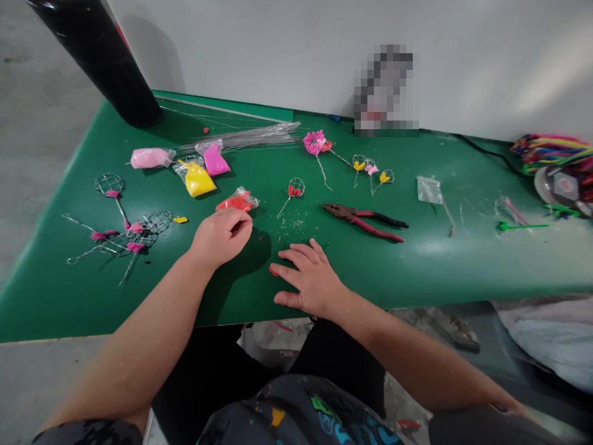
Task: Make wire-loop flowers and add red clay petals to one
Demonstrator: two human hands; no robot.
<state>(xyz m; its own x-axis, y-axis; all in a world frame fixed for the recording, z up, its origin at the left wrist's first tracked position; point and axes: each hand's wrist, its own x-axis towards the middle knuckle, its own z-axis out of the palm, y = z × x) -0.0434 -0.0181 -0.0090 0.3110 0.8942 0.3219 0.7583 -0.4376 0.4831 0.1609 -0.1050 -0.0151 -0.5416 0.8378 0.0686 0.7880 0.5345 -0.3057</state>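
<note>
My left hand (223, 238) is closed, its fingers curled together just in front of a plastic bag of red modelling clay (238, 201); whatever they may hold is hidden. Fingers spread, my right hand (310, 278) rests low over the green table (361, 278). One of its fingertips touches a small lump of red clay (273, 270) on the tabletop. Beyond the hands lies a tiny wire racket (296, 188) with a red clay bow. Pliers with red handles (365, 221) lie to the right of it.
Bags of yellow (199, 179), magenta (216, 161) and pale pink clay (151, 158) lie behind my left hand, near thin wires (259, 136). Several wire rackets (134, 232) sit at left. A black cylinder (106, 62) stands at the back left; colourful strands (556, 151) lie far right.
</note>
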